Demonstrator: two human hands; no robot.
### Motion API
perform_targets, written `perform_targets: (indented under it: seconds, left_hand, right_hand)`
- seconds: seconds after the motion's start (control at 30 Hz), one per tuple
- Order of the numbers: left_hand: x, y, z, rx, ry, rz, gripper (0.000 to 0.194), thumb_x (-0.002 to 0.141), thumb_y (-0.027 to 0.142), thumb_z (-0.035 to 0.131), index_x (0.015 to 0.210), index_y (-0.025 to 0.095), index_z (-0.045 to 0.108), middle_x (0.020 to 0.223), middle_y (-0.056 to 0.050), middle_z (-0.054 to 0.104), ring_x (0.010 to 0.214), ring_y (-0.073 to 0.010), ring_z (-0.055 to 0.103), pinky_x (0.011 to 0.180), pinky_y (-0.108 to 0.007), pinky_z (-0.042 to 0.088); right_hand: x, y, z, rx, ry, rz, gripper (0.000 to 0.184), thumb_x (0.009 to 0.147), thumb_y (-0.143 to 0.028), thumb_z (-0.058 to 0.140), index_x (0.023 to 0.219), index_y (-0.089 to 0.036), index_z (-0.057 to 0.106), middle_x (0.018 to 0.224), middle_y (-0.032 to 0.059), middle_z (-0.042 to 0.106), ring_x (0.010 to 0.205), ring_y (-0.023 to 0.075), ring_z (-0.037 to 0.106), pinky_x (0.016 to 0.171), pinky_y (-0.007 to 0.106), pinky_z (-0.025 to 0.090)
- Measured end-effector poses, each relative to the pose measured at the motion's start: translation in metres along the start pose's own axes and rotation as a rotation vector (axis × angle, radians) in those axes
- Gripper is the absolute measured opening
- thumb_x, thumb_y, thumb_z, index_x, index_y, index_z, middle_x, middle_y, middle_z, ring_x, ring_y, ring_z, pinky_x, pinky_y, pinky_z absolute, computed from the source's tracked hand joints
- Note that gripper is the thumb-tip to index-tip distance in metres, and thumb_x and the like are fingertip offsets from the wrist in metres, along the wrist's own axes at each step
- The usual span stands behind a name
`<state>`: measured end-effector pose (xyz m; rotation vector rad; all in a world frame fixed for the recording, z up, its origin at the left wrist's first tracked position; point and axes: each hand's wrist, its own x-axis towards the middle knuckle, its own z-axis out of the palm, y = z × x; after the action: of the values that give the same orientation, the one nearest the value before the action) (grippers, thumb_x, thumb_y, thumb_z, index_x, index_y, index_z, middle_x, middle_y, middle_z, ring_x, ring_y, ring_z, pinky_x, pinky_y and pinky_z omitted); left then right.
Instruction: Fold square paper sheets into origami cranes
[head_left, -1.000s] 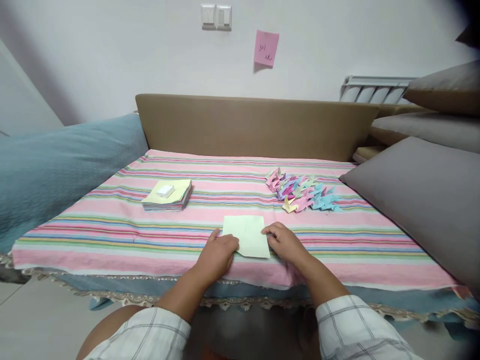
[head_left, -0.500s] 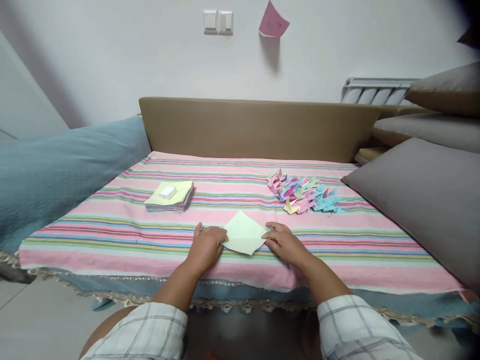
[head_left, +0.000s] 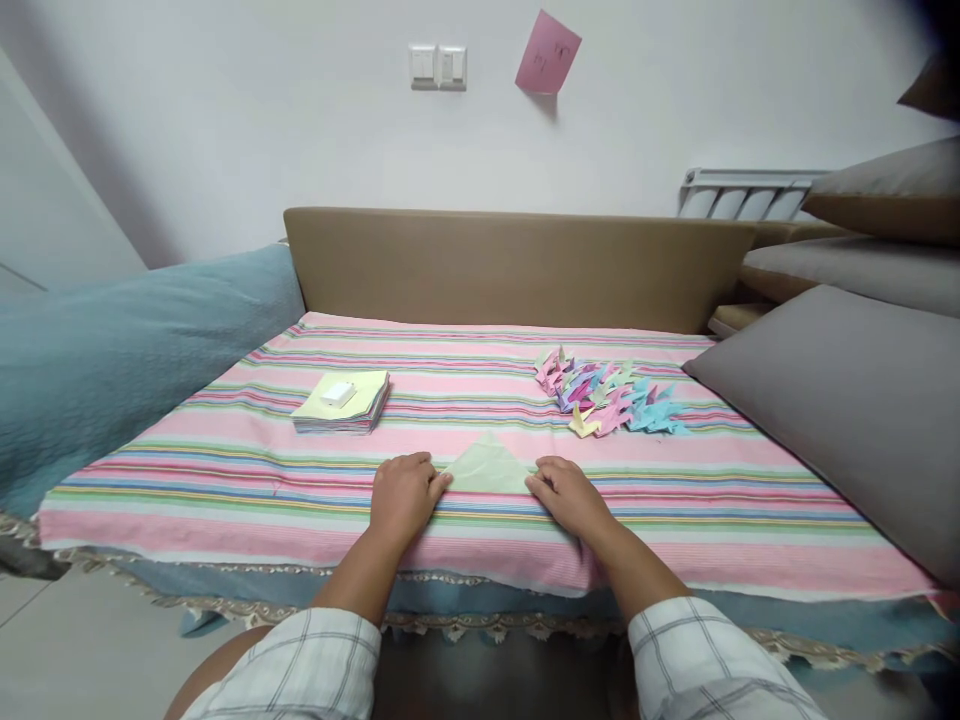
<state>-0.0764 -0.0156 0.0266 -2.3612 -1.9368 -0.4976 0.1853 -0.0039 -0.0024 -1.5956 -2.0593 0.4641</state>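
Note:
A pale green sheet of paper, folded into a triangle with its peak pointing away from me, lies on the striped cloth. My left hand pinches its left corner between thumb and fingers. At the opposite corner, my right hand grips the paper the same way. Back to the right sits a cluster of folded paper figures in pink, purple, yellow, green and blue. A stack of coloured paper rests at the left, topped by a small white block.
The striped cloth covers a sofa seat with a brown backrest. Grey cushions pile up on the right, and a blue-covered armrest borders the left. On the wall are switches and a pink note.
The green paper has gone from an opened diamond to a folded triangle, its near half no longer showing. Both hands stay at its side corners. My view has tilted slightly upward.

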Motion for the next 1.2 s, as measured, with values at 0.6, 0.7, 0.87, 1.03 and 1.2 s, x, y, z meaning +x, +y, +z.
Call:
perform_targets:
  seconds: [0.6,0.7,0.87,1.03,1.2]
  left_hand:
    - [-0.041,0.051,0.034,0.056,-0.110,0.463,0.068,0.075,0.049,0.063,0.134,0.025,0.039,0.142,-0.008,0.041,0.131,-0.0307,0.034,0.107,-0.051,0.025]
    - [-0.042,0.048,0.039,0.082,-0.115,0.461,0.071,0.074,0.050,0.063,0.135,0.025,0.037,0.145,-0.008,0.037,0.132,-0.0312,0.030,0.106,-0.050,0.027]
    - [-0.043,0.050,0.043,0.103,-0.097,0.452,0.075,0.073,0.053,0.063,0.136,0.025,0.035,0.146,-0.008,0.034,0.133,-0.0326,0.028,0.107,-0.052,0.025]
    - [-0.042,0.051,0.041,0.110,-0.109,0.456,0.077,0.072,0.049,0.065,0.137,0.025,0.034,0.146,-0.008,0.035,0.133,-0.0332,0.028,0.107,-0.053,0.024]
    - [-0.041,0.049,0.040,0.100,-0.122,0.466,0.076,0.072,0.046,0.066,0.137,0.025,0.033,0.146,-0.009,0.034,0.133,-0.0328,0.028,0.107,-0.052,0.024]
  right_hand:
    - [0.000,-0.003,0.001,-0.094,0.029,0.005,0.017,0.080,-0.029,0.054,0.067,-0.019,0.054,0.087,0.0045,0.059,0.089,0.0186,0.052,0.082,0.029,0.037]
    - [-0.002,-0.007,-0.002,-0.119,0.119,-0.032,0.010,0.079,-0.027,0.055,0.081,-0.018,0.059,0.098,0.0069,0.060,0.095,0.0211,0.051,0.084,0.032,0.038]
    - [-0.011,-0.028,-0.001,-0.058,0.115,-0.207,0.029,0.084,-0.013,0.040,0.106,-0.020,0.058,0.103,0.0063,0.064,0.097,0.0203,0.054,0.088,0.033,0.038]
    - [-0.017,-0.039,0.009,0.005,-0.065,-0.307,0.042,0.078,-0.006,0.041,0.114,-0.020,0.055,0.108,0.0046,0.064,0.101,0.0187,0.054,0.091,0.031,0.036]
    - [-0.015,-0.034,0.004,-0.020,-0.121,-0.196,0.040,0.074,-0.004,0.042,0.106,-0.020,0.059,0.101,0.0046,0.065,0.097,0.0178,0.054,0.083,0.026,0.038]
